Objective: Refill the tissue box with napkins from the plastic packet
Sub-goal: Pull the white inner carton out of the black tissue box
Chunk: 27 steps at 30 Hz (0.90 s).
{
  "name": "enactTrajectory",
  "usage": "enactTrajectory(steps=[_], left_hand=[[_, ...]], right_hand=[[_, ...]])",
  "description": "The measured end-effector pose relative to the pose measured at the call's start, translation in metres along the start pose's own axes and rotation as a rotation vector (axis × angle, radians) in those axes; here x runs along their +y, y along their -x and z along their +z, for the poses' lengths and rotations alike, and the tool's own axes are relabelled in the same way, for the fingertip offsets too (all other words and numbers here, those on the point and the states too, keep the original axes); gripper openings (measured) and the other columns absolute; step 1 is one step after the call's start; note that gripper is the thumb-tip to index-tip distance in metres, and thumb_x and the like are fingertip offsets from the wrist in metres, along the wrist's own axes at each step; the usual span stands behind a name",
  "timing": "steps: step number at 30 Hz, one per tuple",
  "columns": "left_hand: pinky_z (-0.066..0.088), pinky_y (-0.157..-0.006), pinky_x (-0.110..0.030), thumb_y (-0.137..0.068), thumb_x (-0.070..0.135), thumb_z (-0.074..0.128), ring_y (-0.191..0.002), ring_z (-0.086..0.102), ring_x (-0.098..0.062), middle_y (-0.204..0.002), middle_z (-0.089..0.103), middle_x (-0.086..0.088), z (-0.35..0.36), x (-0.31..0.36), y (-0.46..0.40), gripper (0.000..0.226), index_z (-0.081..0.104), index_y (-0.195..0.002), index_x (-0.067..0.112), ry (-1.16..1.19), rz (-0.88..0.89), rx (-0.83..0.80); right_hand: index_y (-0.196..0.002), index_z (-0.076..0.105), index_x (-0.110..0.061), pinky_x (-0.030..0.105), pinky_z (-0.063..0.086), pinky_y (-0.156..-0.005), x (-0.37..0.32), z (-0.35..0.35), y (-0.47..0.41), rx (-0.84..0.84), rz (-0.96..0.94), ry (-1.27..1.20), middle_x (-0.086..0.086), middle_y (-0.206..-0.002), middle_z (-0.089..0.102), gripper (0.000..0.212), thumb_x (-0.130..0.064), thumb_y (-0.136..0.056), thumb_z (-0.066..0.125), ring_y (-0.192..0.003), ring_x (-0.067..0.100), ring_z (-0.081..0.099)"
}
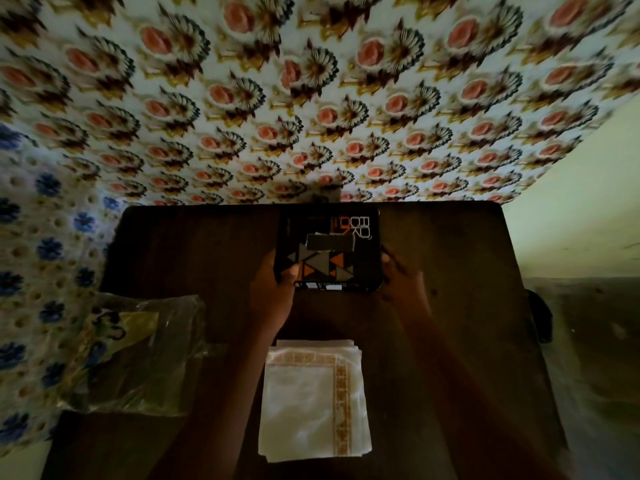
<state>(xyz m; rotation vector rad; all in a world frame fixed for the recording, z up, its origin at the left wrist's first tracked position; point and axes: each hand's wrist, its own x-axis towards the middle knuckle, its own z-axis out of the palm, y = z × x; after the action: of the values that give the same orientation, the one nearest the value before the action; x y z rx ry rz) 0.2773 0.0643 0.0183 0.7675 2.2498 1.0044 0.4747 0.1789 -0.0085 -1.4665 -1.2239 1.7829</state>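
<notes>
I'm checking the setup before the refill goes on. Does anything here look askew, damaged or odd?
Mostly tidy. The napkin stack lies slightly fanned, edges uneven. The plastic packet sits crumpled, overhanging the table's left edge. Both hands, left hand and right hand, grip the tissue box.

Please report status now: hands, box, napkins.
Both hands, left hand and right hand, hold tissue box. Napkins stacked outside, plastic packet aside. Nothing in the way.

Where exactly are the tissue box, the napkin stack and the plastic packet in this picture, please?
tissue box (329, 249): head view, printed top face.
napkin stack (308, 403): head view, plain white middle.
plastic packet (145, 355): head view, crinkled clear film.
</notes>
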Motion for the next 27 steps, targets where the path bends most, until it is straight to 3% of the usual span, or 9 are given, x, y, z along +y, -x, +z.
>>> enactTrajectory(steps=[6, 9, 11, 15, 18, 20, 22, 24, 27], left_hand=[[0.046, -0.103, -0.041, -0.098, 0.045, 0.056, -0.136, 0.051, -0.028, -0.147, 0.053, -0.007, -0.012, -0.009, 0.017, 0.057, 0.043, -0.149, 0.023, 0.022, -0.024, -0.074], [0.039, -0.114, -0.050, -0.096, 0.051, 0.055, -0.144, 0.040, -0.029, -0.157, 0.041, -0.010, -0.017, -0.012, 0.011, 0.069, 0.035, -0.154, 0.019, -0.024, -0.055, -0.125], [0.037, -0.115, -0.052, -0.094, 0.056, 0.056, -0.145, 0.038, -0.030, -0.158, 0.039, -0.009, -0.019, -0.011, 0.008, 0.074, 0.034, -0.154, 0.020, -0.040, -0.086, -0.153], [0.041, -0.111, -0.057, -0.084, 0.071, 0.058, -0.142, 0.043, -0.028, -0.154, 0.045, -0.005, -0.018, -0.024, 0.000, 0.082, 0.038, -0.151, 0.028, -0.004, -0.135, -0.184], [0.045, -0.108, -0.057, -0.070, 0.082, 0.062, -0.140, 0.046, -0.028, -0.153, 0.046, -0.003, -0.019, -0.029, -0.002, 0.092, 0.041, -0.146, 0.035, 0.080, -0.197, -0.184], [0.047, -0.106, -0.056, -0.081, 0.064, 0.067, -0.132, 0.053, -0.027, -0.143, 0.056, -0.003, -0.024, -0.016, 0.003, 0.058, 0.052, -0.134, 0.044, 0.117, -0.190, -0.203], [0.049, -0.102, -0.058, -0.093, 0.037, 0.066, -0.114, 0.062, -0.023, -0.116, 0.068, 0.002, -0.027, -0.002, 0.006, 0.022, 0.064, -0.100, 0.058, 0.138, -0.164, -0.213], [0.050, -0.101, -0.057, -0.096, 0.022, 0.064, -0.100, 0.064, -0.018, -0.099, 0.068, 0.005, -0.028, 0.006, 0.007, 0.031, 0.067, -0.085, 0.051, 0.174, -0.161, -0.220], [0.049, -0.103, -0.052, -0.097, 0.014, 0.062, -0.096, 0.061, -0.012, -0.095, 0.065, 0.008, -0.029, 0.012, 0.010, 0.025, 0.063, -0.088, 0.038, 0.257, -0.182, -0.233]], right_hand=[[-0.145, 0.047, -0.024, 0.037, 0.054, -0.063, -0.005, -0.017, 0.015, -0.071, 0.107, -0.051, 0.006, -0.111, 0.075, 0.052, -0.030, -0.095, 0.064, -0.082, 0.023, 0.074], [-0.149, 0.040, -0.025, 0.048, 0.058, -0.075, -0.013, -0.021, 0.008, -0.105, 0.102, 0.132, 0.014, -0.116, 0.071, 0.060, -0.033, -0.094, 0.063, -0.095, 0.037, 0.073], [-0.150, 0.037, -0.032, 0.046, 0.060, -0.074, -0.021, -0.018, 0.007, -0.122, 0.048, 0.272, 0.015, -0.112, 0.071, 0.063, -0.039, -0.090, 0.058, -0.093, 0.038, 0.073], [-0.150, 0.035, -0.030, 0.027, 0.049, -0.055, -0.031, -0.010, 0.017, -0.131, -0.085, 0.428, 0.003, -0.084, 0.062, 0.050, -0.024, -0.101, 0.047, -0.067, 0.013, 0.059], [-0.157, 0.019, -0.034, 0.045, 0.057, -0.057, -0.026, -0.009, 0.027, -0.107, -0.275, 0.457, 0.019, -0.102, 0.068, 0.058, -0.027, -0.103, 0.037, -0.067, 0.028, 0.065], [-0.156, 0.020, -0.039, 0.046, 0.059, -0.066, -0.018, -0.010, 0.029, -0.109, -0.361, 0.441, 0.014, -0.143, 0.055, 0.059, -0.027, -0.101, 0.034, -0.077, 0.030, 0.066], [-0.152, 0.032, -0.041, 0.044, 0.060, -0.079, -0.018, -0.011, 0.029, -0.065, -0.372, 0.397, -0.004, -0.155, 0.042, 0.057, -0.023, -0.097, 0.033, -0.089, 0.020, 0.068], [-0.146, 0.041, -0.045, 0.047, 0.059, -0.086, -0.017, -0.016, 0.027, -0.017, -0.337, 0.377, 0.001, -0.153, 0.046, 0.055, -0.021, -0.097, 0.034, -0.100, 0.007, 0.067], [-0.144, 0.041, -0.050, 0.040, 0.060, -0.070, -0.020, -0.017, 0.028, -0.024, -0.281, 0.382, 0.007, -0.146, 0.053, 0.046, -0.028, -0.104, 0.039, -0.109, 0.028, 0.068]])
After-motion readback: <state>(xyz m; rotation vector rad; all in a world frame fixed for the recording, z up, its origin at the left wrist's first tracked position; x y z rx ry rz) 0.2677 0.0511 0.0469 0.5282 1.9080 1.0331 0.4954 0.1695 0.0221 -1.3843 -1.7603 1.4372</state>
